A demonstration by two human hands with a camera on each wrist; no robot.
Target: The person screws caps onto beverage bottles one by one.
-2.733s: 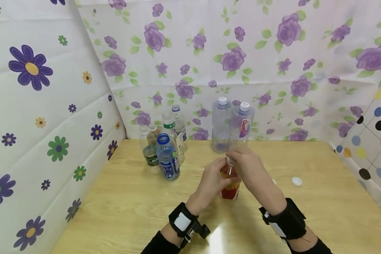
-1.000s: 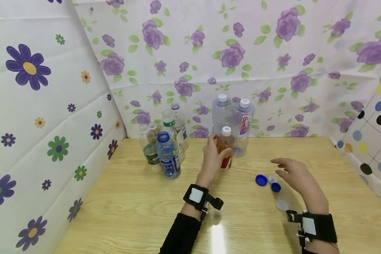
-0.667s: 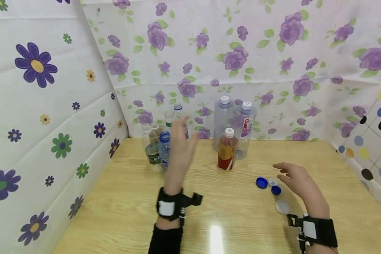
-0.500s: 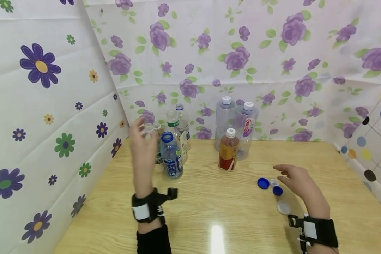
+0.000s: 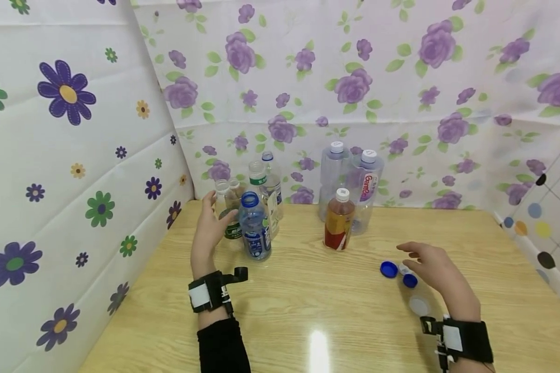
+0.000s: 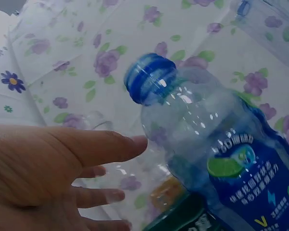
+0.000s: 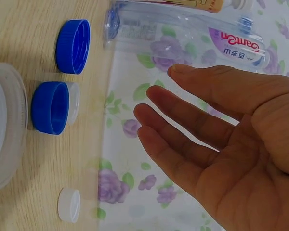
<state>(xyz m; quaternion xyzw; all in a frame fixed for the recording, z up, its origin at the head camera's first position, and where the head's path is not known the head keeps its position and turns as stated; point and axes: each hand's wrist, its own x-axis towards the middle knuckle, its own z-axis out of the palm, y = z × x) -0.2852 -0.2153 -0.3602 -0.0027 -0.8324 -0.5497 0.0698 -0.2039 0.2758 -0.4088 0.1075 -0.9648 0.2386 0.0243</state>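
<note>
My left hand (image 5: 209, 230) is beside the uncapped bottle with a dark green label (image 5: 233, 230), thumb in front of it and fingers at its left. In the left wrist view the fingers are spread and the thumb points toward the uncapped blue-necked bottle (image 6: 192, 110), which has a blue label. My right hand (image 5: 436, 267) hovers with loosely bent fingers and nothing in them, close to the loose caps. Those are a flat blue cap (image 5: 389, 269), a deeper blue cap (image 5: 409, 281) and white ones. A capped amber drink bottle (image 5: 339, 223) stands mid-table.
Two tall clear capped bottles (image 5: 368, 191) stand at the back behind the amber one. More uncapped clear bottles (image 5: 257, 178) crowd behind the blue-necked bottle. A wide translucent lid (image 5: 419, 305) lies near my right wrist. Floral cloth (image 5: 303, 103) hangs along the table's back edge.
Both hands were at the top of the amber bottle; it now stands capped farther back. The left hand let go of it and swung left to the bottles. The right hand moved right, over the caps.
</note>
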